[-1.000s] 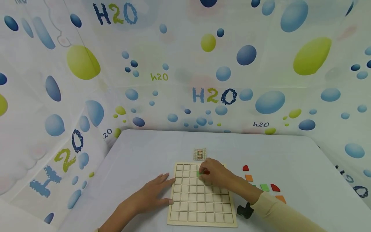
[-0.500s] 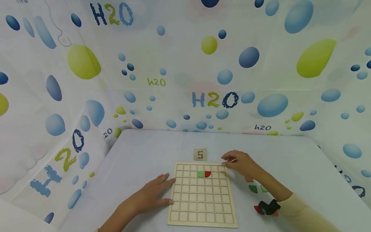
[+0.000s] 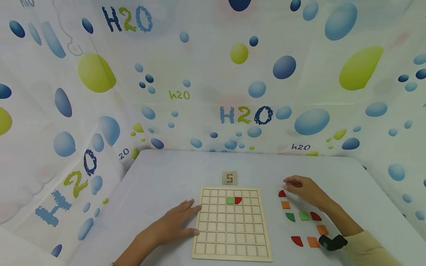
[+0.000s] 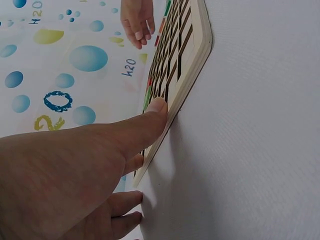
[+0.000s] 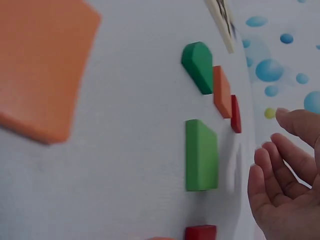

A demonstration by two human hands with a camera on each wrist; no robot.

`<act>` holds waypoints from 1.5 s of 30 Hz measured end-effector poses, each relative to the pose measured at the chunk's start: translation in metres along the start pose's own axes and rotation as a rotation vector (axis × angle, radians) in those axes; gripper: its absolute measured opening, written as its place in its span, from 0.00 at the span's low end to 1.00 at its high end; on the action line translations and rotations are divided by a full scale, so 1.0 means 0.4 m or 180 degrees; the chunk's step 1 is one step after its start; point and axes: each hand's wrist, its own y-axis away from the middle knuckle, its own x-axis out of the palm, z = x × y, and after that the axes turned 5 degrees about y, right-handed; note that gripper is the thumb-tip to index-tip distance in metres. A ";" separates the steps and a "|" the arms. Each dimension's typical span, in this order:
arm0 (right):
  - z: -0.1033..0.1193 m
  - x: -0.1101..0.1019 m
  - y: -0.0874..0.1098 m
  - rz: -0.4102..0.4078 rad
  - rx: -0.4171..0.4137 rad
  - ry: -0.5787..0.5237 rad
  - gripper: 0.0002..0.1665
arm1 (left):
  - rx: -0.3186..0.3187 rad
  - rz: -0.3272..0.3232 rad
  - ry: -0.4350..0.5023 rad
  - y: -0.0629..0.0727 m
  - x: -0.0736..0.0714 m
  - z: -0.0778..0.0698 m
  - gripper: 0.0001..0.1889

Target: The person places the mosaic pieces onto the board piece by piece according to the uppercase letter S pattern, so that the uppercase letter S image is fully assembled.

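My left hand [image 3: 173, 223] lies flat with spread fingers, its thumb and fingertips at the left edge of a wooden grid board [image 3: 221, 228]. In the left wrist view its thumb [image 4: 145, 125] touches the board's side. On the board, a light green square tile [image 3: 230, 200] and a red quarter-circle tile [image 3: 237, 200] sit side by side in the second row. My right hand [image 3: 304, 188] is raised beyond the loose tiles, nearest a red quarter-circle tile [image 3: 281, 193]. In the right wrist view its fingers are loosely bent and hold nothing.
Right of the board lie orange square tiles [image 3: 285, 205], a dark green quarter-circle [image 3: 290, 217], a light green square [image 3: 303, 216] and more red quarter-circles [image 3: 297, 241]. A small pattern card [image 3: 229, 178] lies behind the board. A black camera strap [image 3: 332, 242] circles the right wrist.
My right hand has drawn back from the green and red tiles on the board and moved right, over beyond the loose tiles. The left hand stays at the board's edge.
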 end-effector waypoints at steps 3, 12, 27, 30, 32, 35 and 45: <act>-0.014 0.010 0.002 0.0091 0.0164 -0.0061 0.25 | -0.0027 0.0007 0.0008 -0.003 0.002 0.001 0.44; -0.009 0.023 0.003 0.0194 0.0305 -0.0008 0.30 | 0.0051 -0.0019 0.0024 -0.007 0.002 0.004 0.44; -0.021 0.043 -0.009 0.0213 0.0031 0.0136 0.23 | 0.0025 -0.0018 0.0021 -0.004 0.000 0.006 0.44; -0.016 0.044 -0.008 0.0184 0.0001 0.0212 0.21 | 0.0013 -0.0020 0.0016 -0.007 0.003 0.007 0.44; -0.013 0.045 -0.007 0.0169 0.0014 0.0254 0.19 | 0.0005 -0.0021 0.0018 -0.007 0.004 0.007 0.44; -0.012 0.044 -0.007 0.0146 -0.0012 0.0343 0.18 | -0.0003 -0.0023 0.0019 -0.005 0.005 0.008 0.45; -0.012 0.045 -0.006 0.0098 -0.0092 0.0384 0.15 | 0.0018 -0.0025 0.0074 0.000 0.003 0.003 0.44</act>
